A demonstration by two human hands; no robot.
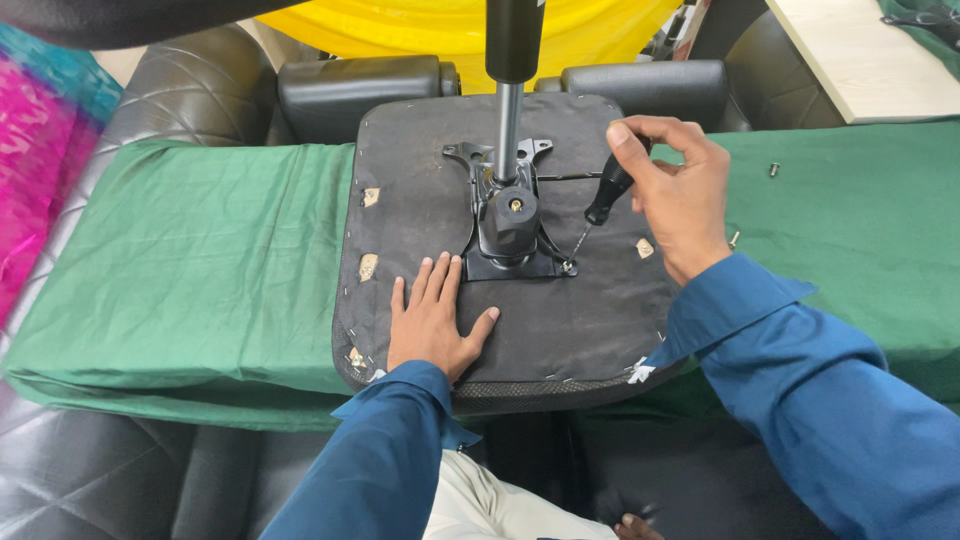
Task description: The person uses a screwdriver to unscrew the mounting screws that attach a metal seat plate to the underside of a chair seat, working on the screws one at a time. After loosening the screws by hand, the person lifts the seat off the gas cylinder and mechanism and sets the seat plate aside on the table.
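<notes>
Right hand (680, 195) closed around black screwdriver (604, 200), tip on a screw at the black metal bracket (510, 235) corner. Left hand (432, 325) flat, fingers spread, pressing upturned chair seat (420, 215) on green cloth (200, 270). Gas cylinder (510, 100) top cut off by frame. Loose screw (774, 169) lies on cloth, well apart.

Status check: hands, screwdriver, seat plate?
Left hand flat on seat underside. Right hand grips screwdriver, tip at mounting plate corner screw. Gas cylinder upright beside it; path unobstructed.
</notes>
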